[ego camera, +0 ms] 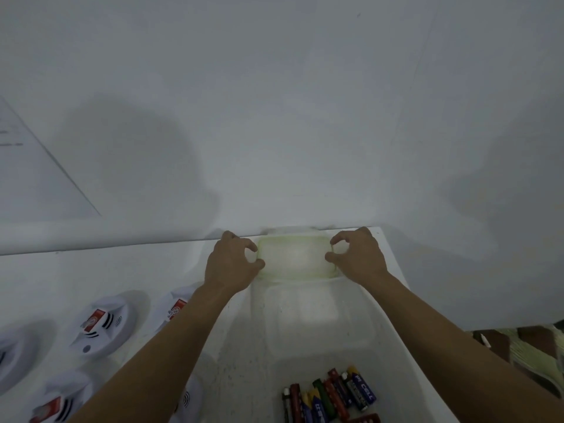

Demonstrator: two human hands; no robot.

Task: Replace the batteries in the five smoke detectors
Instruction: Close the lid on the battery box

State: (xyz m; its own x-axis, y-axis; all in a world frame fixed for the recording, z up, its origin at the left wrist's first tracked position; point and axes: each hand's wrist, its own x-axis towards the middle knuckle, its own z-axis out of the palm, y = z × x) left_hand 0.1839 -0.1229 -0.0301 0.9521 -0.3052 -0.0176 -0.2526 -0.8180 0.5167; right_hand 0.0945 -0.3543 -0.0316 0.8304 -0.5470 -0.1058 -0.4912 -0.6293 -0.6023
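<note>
Batteries (332, 392) lie on the counter (244, 377) close to the person, well behind both hands; detectors (100, 325) stand at the left. The left hand (232, 264) and right hand (357, 257) grip with curled fingers the short ends of the green box (296, 254), whose long axis runs left to right.

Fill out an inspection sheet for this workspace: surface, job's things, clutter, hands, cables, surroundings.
Surface: white table, pushed against a wall.
Job's things: smoke detectors at the left, some hidden by an arm or cut off by the frame; loose batteries piled at the near side.
Clutter: green-rimmed clear box at the far edge; second clear box just in front of it.
Hands: left hand and right hand each grip one end of the green-rimmed clear box.
Cables: nothing seen.
Surroundings: white wall; patterned fabric at the right.
</note>
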